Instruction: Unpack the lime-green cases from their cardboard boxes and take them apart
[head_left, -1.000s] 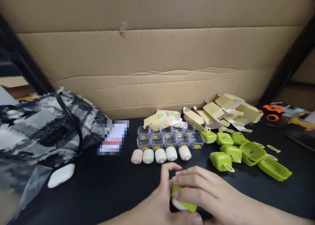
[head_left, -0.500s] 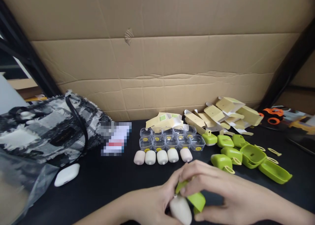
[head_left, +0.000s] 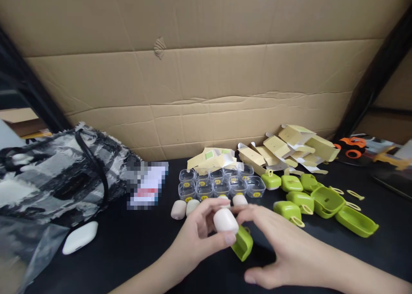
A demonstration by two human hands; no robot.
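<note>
Your left hand (head_left: 196,234) pinches the pale case (head_left: 225,220) above the bench's (head_left: 135,251) near edge. Your right hand (head_left: 283,251), fingers loosely spread, touches the green cover (head_left: 243,243) just below.

Pale case (head_left: 225,220): smooth matt plastic. Green cover (head_left: 242,244): soft-looking, rubbery, slight sheen. Small tubs (head_left: 222,184): clear glossy plastic. Backing wall (head_left: 206,71): creased brown cardboard. Bench (head_left: 128,251): black, matt. Bag (head_left: 54,174): frayed woven cloth.
</note>
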